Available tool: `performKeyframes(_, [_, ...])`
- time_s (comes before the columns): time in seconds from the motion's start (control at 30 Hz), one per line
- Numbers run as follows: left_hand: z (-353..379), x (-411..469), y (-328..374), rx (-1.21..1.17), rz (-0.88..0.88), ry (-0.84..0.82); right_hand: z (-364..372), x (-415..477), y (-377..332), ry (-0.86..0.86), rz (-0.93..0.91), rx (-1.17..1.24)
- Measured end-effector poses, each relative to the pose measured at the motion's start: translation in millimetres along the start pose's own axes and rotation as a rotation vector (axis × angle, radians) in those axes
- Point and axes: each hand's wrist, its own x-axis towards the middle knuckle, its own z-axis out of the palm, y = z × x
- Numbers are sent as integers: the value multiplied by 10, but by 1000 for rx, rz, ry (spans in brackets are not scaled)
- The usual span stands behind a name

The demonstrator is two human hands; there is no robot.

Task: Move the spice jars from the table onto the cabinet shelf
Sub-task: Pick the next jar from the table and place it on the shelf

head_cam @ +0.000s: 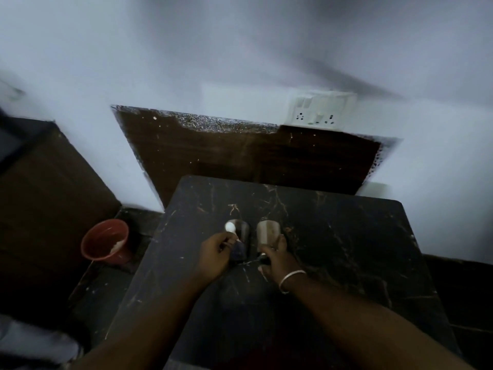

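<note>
1. Two forearms are reaching forward over the dark marbled bench [333, 236], one from each side, and each hand is arriving at its own jar, so neither needs to cross over.
2. The right hand [276, 259] is curling around the near side of the paler jar [267, 232], with fingers wrapping its lower part. Something thin and shiny is lying under this hand, and I cannot tell what it is.
3. The left hand [213, 256] is closing on the darker jar [239, 240] and is pinching a spoon handle whose white bowl [230, 227] is poking up above its fingers.
4. Both jars are standing side by side, just apart, directly ahead of the hands, with their long axes reading as upright in the blur.
5. Farther off, a red bucket [105, 243] is sitting on the floor to the left, and a switch plate [320, 108] is on the wall. No cabinet shelf is showing clearly.
</note>
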Motion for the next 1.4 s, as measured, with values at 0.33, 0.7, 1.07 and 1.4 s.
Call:
performKeyframes(0.33, [295, 91, 206, 174, 60, -153, -149, -133, 240, 161, 160, 59])
performKeyframes(0.7, [191, -270, -71, 205, 23, -115, 136, 36, 124, -27, -12, -361])
performKeyframes(1.07, [143, -377, 527, -472, -252, -217, -590, -641, -98, -65, 18, 1220])
performKeyframes(1.4, [136, -367, 1966, -937, -33, -453, -1381, -1373, -517, 281, -399, 1539])
